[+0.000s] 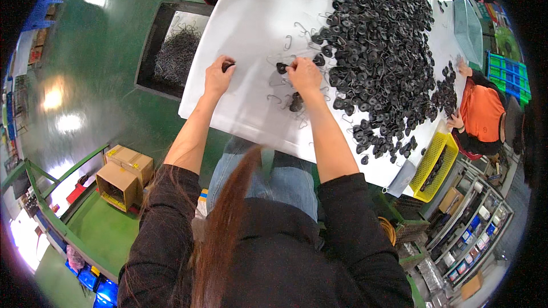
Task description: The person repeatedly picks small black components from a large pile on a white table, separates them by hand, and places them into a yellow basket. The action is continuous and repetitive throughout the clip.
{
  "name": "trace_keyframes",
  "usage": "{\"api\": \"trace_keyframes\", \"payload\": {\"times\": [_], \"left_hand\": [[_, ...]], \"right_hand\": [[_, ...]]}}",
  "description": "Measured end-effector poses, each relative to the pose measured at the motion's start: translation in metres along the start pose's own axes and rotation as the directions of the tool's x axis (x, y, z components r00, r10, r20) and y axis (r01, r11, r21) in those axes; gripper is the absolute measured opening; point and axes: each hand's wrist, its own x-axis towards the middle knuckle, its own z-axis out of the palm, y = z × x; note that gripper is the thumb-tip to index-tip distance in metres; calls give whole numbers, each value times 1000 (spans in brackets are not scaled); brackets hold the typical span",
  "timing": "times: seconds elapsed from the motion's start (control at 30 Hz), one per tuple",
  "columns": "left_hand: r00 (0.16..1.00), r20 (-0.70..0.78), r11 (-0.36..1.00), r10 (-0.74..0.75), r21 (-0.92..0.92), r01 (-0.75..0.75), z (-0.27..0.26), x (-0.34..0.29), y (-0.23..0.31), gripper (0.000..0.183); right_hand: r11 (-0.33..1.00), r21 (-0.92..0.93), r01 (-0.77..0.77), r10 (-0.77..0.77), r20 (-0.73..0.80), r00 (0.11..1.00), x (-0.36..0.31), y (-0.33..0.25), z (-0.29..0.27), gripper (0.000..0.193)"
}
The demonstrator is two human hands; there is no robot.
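My left hand (218, 75) is closed in a pinch around a small black rounded part (228, 67), mostly covered by the fingers, over the white tabletop's left side. Farther right, my right hand (305, 75) pinches at the edge of another black rounded part (281, 68). Thin bent wire hooks (276, 98) lie scattered on the white table (245, 102) around my right hand. A small black clump (295, 102) rests just nearer than that hand. To its right spreads a large heap of black rounded parts (379, 51), some with wire hooks attached.
A dark bin of wire hooks (178, 51) stands at the table's left. A yellow basket (435, 165) and a pale green basket (468, 28) sit along the right side. Co-workers' hands reach in from the far edge and right. Cardboard boxes (123, 175) stand at lower left.
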Motion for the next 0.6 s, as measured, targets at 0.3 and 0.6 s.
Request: {"api": "trace_keyframes", "payload": {"times": [0.3, 0.6], "left_hand": [[918, 324, 933, -227, -197, 300, 32, 9, 58, 26], [931, 277, 915, -237, -260, 310, 68, 27, 67, 26]], "right_hand": [[845, 507, -172, 192, 14, 981, -14, 8, -28, 24], [920, 184, -346, 387, -287, 876, 10, 40, -31, 28]]}}
